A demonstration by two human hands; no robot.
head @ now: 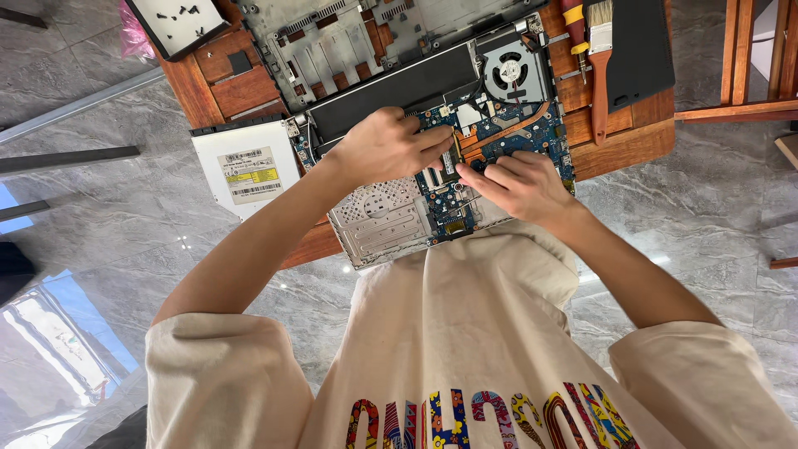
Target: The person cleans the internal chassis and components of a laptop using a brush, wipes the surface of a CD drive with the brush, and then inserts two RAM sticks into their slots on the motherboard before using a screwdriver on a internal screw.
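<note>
An opened laptop base (378, 224) lies on a small wooden table (623, 145), its blue circuit board (532, 133), black battery (391, 87) and round fan (509, 71) exposed. My left hand (384, 148) rests on the board's middle, fingertips pinching a small dark memory module (450, 160). My right hand (517, 185) comes in from the right, fingertips touching the same module's lower edge. Whether either hand truly grips the module is unclear.
A silver optical drive (245, 170) hangs off the table's left edge. A wooden-handled brush (599, 66), a red-and-yellow screwdriver (573, 25) and a black mat (638, 46) lie at the right. A tray with screws (179, 23) sits at top left. Grey tiled floor surrounds.
</note>
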